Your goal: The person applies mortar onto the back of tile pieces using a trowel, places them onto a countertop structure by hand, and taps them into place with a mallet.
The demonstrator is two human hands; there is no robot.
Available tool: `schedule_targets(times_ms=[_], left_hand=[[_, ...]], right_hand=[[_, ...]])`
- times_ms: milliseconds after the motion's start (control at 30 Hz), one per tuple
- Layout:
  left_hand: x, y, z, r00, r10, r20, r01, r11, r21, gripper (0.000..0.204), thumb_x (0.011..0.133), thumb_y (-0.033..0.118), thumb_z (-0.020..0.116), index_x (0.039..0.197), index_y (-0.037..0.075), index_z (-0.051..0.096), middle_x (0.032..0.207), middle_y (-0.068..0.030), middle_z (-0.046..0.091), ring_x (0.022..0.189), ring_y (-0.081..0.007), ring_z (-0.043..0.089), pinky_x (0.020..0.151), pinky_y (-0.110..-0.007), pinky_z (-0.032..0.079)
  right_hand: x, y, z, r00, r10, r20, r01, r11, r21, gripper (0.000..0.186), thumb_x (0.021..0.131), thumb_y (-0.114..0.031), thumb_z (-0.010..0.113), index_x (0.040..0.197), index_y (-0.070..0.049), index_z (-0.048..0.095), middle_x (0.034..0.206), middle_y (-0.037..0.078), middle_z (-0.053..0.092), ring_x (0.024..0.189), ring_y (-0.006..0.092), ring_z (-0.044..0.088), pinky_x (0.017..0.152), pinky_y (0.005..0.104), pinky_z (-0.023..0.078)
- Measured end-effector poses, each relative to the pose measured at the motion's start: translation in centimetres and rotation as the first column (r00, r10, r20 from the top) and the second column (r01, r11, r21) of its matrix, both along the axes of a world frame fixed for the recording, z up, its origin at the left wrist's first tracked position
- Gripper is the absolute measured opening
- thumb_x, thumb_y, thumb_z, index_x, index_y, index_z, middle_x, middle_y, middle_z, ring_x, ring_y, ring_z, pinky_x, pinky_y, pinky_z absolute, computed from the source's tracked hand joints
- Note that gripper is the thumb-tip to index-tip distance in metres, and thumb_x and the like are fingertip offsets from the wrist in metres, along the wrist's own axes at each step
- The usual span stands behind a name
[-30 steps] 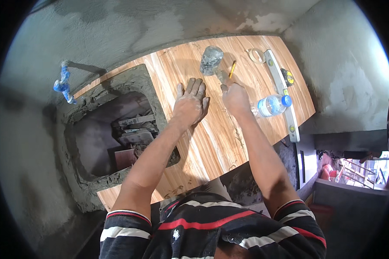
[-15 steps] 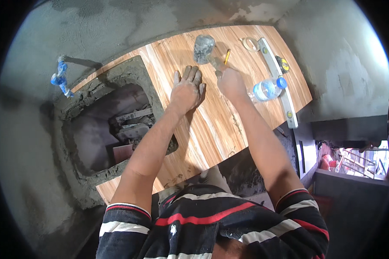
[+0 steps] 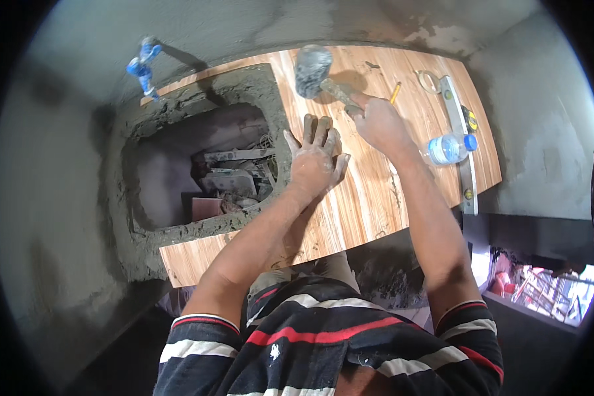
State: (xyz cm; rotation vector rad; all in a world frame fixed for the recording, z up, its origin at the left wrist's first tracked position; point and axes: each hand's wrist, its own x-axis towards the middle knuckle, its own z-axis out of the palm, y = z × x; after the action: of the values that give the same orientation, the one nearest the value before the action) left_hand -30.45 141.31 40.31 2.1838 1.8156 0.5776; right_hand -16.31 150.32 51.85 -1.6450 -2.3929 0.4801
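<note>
My right hand [image 3: 381, 125] is closed around the handle of a mallet [image 3: 312, 70] with a thick dark grey head. The head is over the far part of a wood-grain slab [image 3: 356, 191]; I cannot tell whether it touches the surface. My left hand [image 3: 315, 155] lies flat on the slab with its fingers spread, just right of a rectangular cutout edged with wet grey mortar [image 3: 280, 109]. Beyond my right hand a yellow pencil [image 3: 395, 92] rests on the slab.
At the slab's right side are a spirit level [image 3: 467, 178], a water bottle with a blue cap [image 3: 447, 149], a tape measure [image 3: 470, 119] and a tape ring [image 3: 429, 82]. A blue tap [image 3: 142, 68] juts from the left wall. Rubble [image 3: 228, 181] shows through the cutout.
The view has shifted, with the slab now farther right in it. Relative to the pencil, the mallet has moved left toward the cutout. My left hand is still flat on the slab, slightly left and nearer.
</note>
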Motion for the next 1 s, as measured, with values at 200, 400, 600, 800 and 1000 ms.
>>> schedule_targets(times_ms=[200, 400, 600, 800, 1000], left_hand=[[0.1, 0.0, -0.9, 1.0, 0.01, -0.01, -0.01, 0.999, 0.05, 0.068, 0.097, 0.044, 0.062, 0.149, 0.001, 0.052, 0.161, -0.0228, 0.041, 0.154, -0.0474, 0.026, 0.114, -0.083, 0.015], [0.0, -0.4, 0.0, 1.0, -0.014, 0.014, 0.014, 1.0, -0.019, 0.063, 0.1, 0.044, 0.057, 0.147, 0.001, 0.054, 0.161, -0.0226, 0.039, 0.153, -0.0468, 0.026, 0.113, -0.084, 0.014], [0.5, 0.3, 1.1, 0.996, -0.078, -0.038, 0.07, 0.981, -0.18, 0.059, 0.101, 0.046, 0.055, 0.145, 0.006, 0.058, 0.164, -0.0143, 0.038, 0.156, -0.0392, 0.025, 0.114, -0.084, 0.014], [0.3, 0.3, -1.1, 1.0, 0.018, -0.016, -0.017, 0.996, 0.091, 0.054, 0.101, 0.043, 0.058, 0.144, 0.01, 0.059, 0.157, -0.0124, 0.049, 0.154, -0.0384, 0.03, 0.109, -0.087, 0.018], [0.7, 0.5, 0.2, 1.0, -0.028, -0.012, 0.028, 1.0, -0.014, 0.062, 0.104, 0.045, 0.051, 0.151, 0.004, 0.05, 0.164, -0.0104, 0.039, 0.156, -0.0351, 0.027, 0.111, -0.086, 0.018]], right_hand=[[-7.0, 1.0, 3.5, 0.889, 0.326, 0.321, -0.328, 0.943, -0.051, 0.024, 0.088, -0.01, 0.062, 0.106, -0.002, 0.076, 0.097, 0.025, 0.075, 0.091, 0.041, 0.074, 0.081, 0.05, 0.059], [-8.1, 1.0, 4.0, 0.805, 0.423, 0.415, -0.5, 0.861, 0.092, 0.017, 0.084, -0.008, 0.065, 0.092, 0.0, 0.078, 0.09, 0.021, 0.076, 0.084, 0.0351, 0.077, 0.073, 0.0456, 0.061], [-6.4, 0.7, 3.2, 0.845, 0.376, 0.379, -0.438, 0.895, 0.088, 0.018, 0.087, -0.006, 0.064, 0.095, -0.001, 0.078, 0.09, 0.022, 0.075, 0.082, 0.0356, 0.076, 0.07, 0.0452, 0.061], [-1.8, -0.1, 1.8, 0.988, 0.042, 0.15, -0.024, 0.993, -0.117, 0.026, 0.093, -0.015, 0.062, 0.111, 0.001, 0.074, 0.104, 0.032, 0.072, 0.097, 0.047, 0.071, 0.088, 0.0527, 0.057], [4.1, 0.1, -5.7, 0.921, -0.383, -0.07, 0.381, 0.923, -0.048, 0.045, 0.095, -0.022, 0.062, 0.136, -0.004, 0.064, 0.104, 0.034, 0.07, 0.103, 0.0503, 0.068, 0.093, 0.0544, 0.054]])
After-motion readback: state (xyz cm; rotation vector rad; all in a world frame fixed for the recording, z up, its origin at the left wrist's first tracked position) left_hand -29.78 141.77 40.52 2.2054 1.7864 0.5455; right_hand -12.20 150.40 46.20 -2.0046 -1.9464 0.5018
